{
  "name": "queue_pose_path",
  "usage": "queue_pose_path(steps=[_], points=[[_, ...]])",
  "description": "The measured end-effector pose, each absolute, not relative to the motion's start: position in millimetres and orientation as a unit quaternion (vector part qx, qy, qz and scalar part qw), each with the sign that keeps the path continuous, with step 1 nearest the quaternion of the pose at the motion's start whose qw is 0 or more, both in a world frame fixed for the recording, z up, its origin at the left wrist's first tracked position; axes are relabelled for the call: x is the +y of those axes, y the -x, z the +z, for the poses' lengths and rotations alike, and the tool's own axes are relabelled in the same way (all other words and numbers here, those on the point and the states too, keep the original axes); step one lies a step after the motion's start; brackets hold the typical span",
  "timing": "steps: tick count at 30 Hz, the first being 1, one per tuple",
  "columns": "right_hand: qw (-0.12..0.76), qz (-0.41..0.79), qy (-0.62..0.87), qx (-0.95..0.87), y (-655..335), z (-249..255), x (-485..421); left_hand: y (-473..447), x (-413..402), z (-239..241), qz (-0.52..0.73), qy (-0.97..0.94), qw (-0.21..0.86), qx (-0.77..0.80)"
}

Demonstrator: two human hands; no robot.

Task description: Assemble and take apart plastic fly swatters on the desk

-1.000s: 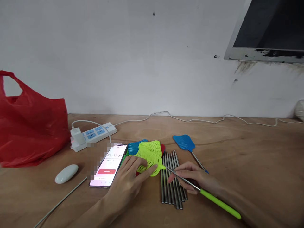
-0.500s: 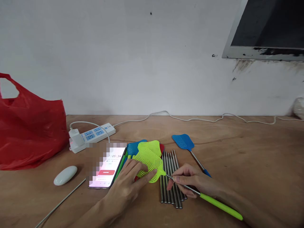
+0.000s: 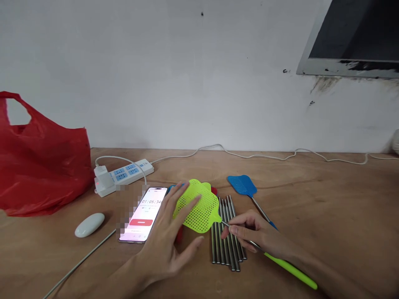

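Observation:
A yellow-green fly swatter with a perforated head, metal rod and yellow-green handle lies slanted across the view. My right hand pinches its metal rod between thumb and fingers. Fingers spread, my left hand is at the left side of the swatter head; whether its fingertips touch it I cannot tell. Beneath the rod, several metal rods lie side by side on the table. Other swatter heads, yellow-green, blue and red, are mostly hidden under the held one. A blue fly swatter lies beyond my right hand.
A lit phone showing a timer lies left of my left hand. Farther left are a white mouse-shaped object, a white power strip with a plugged-in charger, and a red plastic bag. A thin white cable runs along the wall.
My left hand has let go of the swatter's neck, and its fingers have spread. The swatter's head has turned slightly, while my right hand still holds the rod. The view has shifted slightly.

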State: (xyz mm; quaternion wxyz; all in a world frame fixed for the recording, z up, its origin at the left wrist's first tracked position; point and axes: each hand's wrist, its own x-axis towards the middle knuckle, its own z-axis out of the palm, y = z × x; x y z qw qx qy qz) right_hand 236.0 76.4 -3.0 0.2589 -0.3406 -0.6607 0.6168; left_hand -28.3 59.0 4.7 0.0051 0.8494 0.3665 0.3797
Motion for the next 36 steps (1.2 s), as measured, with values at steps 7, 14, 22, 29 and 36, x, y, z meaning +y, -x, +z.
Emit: queue_pose_path(steps=[7, 14, 22, 29, 36], points=[[0.253, 0.607, 0.346, -0.669, -237.5, -4.0, 78.4, 29.0, 68.0, 1.2, 0.464, -0.69, 0.278, 0.482], [0.267, 0.596, 0.35, -0.671, -235.9, -8.0, 76.0, 26.5, 71.2, 3.3, 0.493, -0.608, 0.424, 0.455], [0.275, 0.584, 0.356, -0.676, -232.4, -5.2, 70.1, 21.6, 66.1, 0.5, 0.506, -0.588, 0.451, 0.441], [0.275, 0.59, 0.364, -0.666, -229.2, -4.8, 68.5, 20.3, 61.8, -2.8, 0.506, -0.594, 0.453, 0.432], [0.292, 0.635, 0.364, -0.615, -227.6, -12.2, 74.8, 20.9, 62.7, -2.3, 0.483, -0.599, 0.46, 0.443]])
